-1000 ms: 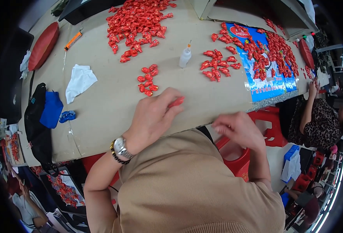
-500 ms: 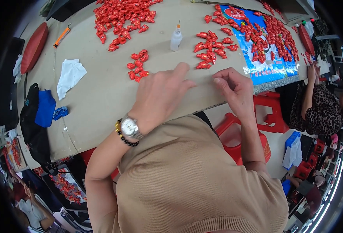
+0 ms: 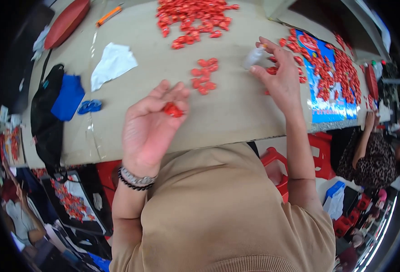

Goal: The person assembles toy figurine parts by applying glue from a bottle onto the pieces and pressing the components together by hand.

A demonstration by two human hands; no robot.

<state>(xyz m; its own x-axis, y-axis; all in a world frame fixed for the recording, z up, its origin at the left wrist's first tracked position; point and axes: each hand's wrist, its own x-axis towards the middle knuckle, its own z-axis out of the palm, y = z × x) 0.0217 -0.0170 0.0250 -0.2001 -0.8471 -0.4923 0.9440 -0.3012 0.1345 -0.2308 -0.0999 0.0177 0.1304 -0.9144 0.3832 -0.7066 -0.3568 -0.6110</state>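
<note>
My left hand point(image 3: 152, 120) is palm up over the near table, fingers curled, holding a small red glossy figure point(image 3: 173, 109) at the fingers. My right hand point(image 3: 279, 75) is around a small translucent squeeze bottle point(image 3: 253, 59) with an orange tip. The thumb meets the bottle's lower side and the fingertips reach its top; the bottle leans to the right. Between my hands, a little farther off, lies a small cluster of red figures point(image 3: 203, 76). More red figures point(image 3: 271, 70) are partly hidden behind my right hand.
A big pile of red figures point(image 3: 193, 18) lies at the back; others cover a blue printed sheet point(image 3: 320, 106) at right. At left are a white cloth point(image 3: 113, 65), a blue cloth point(image 3: 68, 97), a black bag point(image 3: 48, 118) and an orange cutter point(image 3: 108, 16). A person point(image 3: 367, 156) sits at right.
My left hand has turned palm up and now shows a red figure. My right hand has reached forward to the bottle, which now leans. The view has shifted, moving the table contents rightward.
</note>
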